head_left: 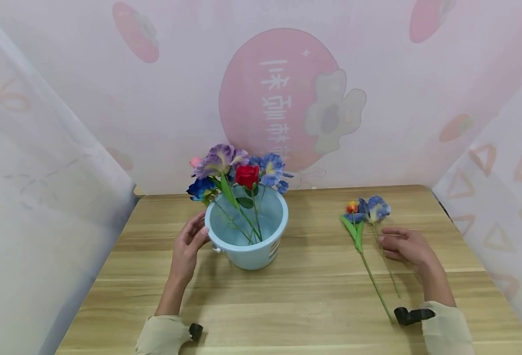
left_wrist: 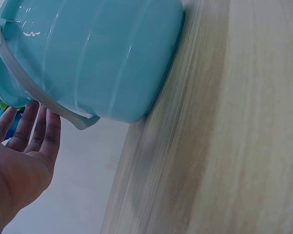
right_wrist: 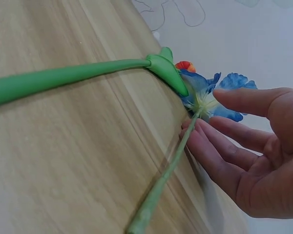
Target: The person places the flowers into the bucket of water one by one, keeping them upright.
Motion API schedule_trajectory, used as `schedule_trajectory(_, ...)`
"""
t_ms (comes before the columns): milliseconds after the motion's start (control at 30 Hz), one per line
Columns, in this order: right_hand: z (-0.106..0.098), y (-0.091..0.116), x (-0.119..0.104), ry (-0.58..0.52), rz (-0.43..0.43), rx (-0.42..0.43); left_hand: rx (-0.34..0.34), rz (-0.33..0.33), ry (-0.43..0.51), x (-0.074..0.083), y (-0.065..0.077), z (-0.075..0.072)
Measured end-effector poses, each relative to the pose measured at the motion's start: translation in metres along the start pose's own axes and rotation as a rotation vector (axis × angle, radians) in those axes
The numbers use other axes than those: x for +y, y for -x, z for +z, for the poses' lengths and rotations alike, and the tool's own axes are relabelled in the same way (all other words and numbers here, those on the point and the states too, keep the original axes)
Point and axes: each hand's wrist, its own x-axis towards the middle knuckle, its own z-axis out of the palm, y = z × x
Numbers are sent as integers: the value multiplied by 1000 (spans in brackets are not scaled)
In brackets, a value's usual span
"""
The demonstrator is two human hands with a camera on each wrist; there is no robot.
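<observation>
A light blue bucket (head_left: 248, 256) stands on the table with several artificial flowers in it: a red rose (head_left: 247, 176), a purple bloom (head_left: 218, 161) and blue ones. My left hand (head_left: 188, 244) touches the bucket's left side at the rim, its fingers extended close to the grey handle (left_wrist: 36, 92) in the left wrist view. On the right of the table lie a blue flower (head_left: 378, 209) and an orange-red flower (head_left: 352, 207) with green leaves. Beside the blue flower's thin stem (right_wrist: 173, 168) is my right hand (head_left: 407, 246), thumb apart from the fingers, fingertips right at the stem.
The wooden table (head_left: 314, 296) reaches back to a pink printed curtain (head_left: 176, 98), with more curtain at both sides. A black wrist camera (head_left: 409, 315) sits at the right sleeve, near the lower end of the green stem (head_left: 376, 288).
</observation>
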Motion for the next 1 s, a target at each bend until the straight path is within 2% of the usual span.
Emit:
schedule_trajectory(700, 7, 2, -4, 12, 29, -9, -1, 9, 24, -3, -1, 0)
schedule_trajectory(1000, 9, 0, -3, -20, 37, -18, -2, 10, 26, -2, 0, 0)
